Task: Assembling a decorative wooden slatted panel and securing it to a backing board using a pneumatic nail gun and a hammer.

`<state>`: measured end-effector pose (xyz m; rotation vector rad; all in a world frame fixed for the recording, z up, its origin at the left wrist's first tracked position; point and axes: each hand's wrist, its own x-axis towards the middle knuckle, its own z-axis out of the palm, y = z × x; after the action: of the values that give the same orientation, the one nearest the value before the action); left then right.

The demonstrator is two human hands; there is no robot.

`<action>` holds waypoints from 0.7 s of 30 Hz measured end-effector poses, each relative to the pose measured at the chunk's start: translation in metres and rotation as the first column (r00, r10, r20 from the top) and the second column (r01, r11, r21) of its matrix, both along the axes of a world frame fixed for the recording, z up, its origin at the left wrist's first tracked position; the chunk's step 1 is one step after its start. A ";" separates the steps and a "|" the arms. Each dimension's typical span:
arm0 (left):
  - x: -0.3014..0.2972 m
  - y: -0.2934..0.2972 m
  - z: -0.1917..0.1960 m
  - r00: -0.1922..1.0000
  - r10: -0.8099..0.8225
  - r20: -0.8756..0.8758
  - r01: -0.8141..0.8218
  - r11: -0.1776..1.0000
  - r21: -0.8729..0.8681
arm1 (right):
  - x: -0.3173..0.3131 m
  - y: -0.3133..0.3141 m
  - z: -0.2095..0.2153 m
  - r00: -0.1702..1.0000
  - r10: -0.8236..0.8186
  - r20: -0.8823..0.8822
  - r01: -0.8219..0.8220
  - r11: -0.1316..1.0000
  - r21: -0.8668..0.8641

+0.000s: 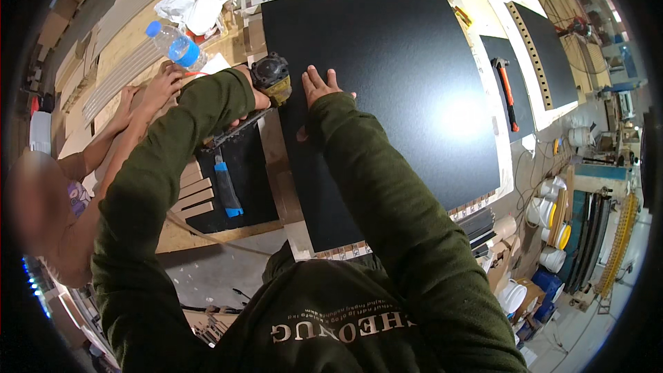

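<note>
A large black panel (394, 97) lies in front of me on the worktable. My right hand (322, 88) rests flat on its left part, fingers spread and holding nothing. At the panel's left edge my left hand (258, 97) is closed round a black-and-yellow hand tool (273, 77). This tool has a rounded dark head, and a long dark part slants down toward me; its exact kind is hard to make out. Nearer me, a blue-handled tool (226, 183) lies on a smaller black board (254, 200).
At my left another person's hands (162, 86) are near a water bottle (181, 50) and a white plastic bag (207, 0). An orange-handled hammer (507, 93) lies on a dark board to the right. White buckets (542, 213) stand on the floor beyond. A thin hose (207, 237) crosses below the table edge.
</note>
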<state>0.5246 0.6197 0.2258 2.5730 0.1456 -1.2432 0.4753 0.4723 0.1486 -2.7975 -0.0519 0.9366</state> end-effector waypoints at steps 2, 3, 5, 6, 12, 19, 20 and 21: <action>-0.001 0.000 0.003 0.994 -0.093 0.050 0.094 0.996 -0.008 | 0.000 0.002 -0.001 1.000 0.003 0.021 -0.003 1.000 0.003; -0.005 -0.002 0.007 0.998 -0.052 0.047 0.050 0.998 0.047 | 0.000 0.003 -0.001 1.000 0.012 0.012 -0.012 1.000 0.010; -0.016 0.009 0.012 0.999 -0.001 0.050 0.002 1.000 -0.017 | 0.001 0.005 0.001 1.000 0.022 0.021 -0.023 1.000 0.014; -0.024 0.018 0.010 0.999 0.034 0.031 -0.032 0.996 -0.083 | -0.001 0.009 0.002 1.000 0.025 -0.005 -0.025 1.000 0.012; -0.144 0.081 -0.014 0.850 0.521 0.076 -0.332 0.643 -0.690 | -0.001 0.003 0.008 1.000 0.014 -0.012 -0.014 1.000 0.002; -0.246 0.086 -0.003 0.753 0.657 -0.019 -0.519 0.577 -0.630 | -0.007 -0.018 -0.012 0.972 0.161 0.171 -0.156 0.987 -0.039; -0.248 0.083 0.004 0.754 0.656 -0.015 -0.535 0.601 -0.594 | -0.008 -0.024 -0.009 0.956 0.212 0.205 -0.213 0.977 -0.015; -0.245 0.079 0.010 0.748 0.664 0.007 -0.533 0.607 -0.589 | -0.006 -0.030 0.002 0.956 0.231 0.181 -0.240 0.971 0.025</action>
<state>0.2797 0.6990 0.2360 1.8685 0.4880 -0.5942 0.4691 0.4419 0.1507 -2.8664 -0.4361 0.7186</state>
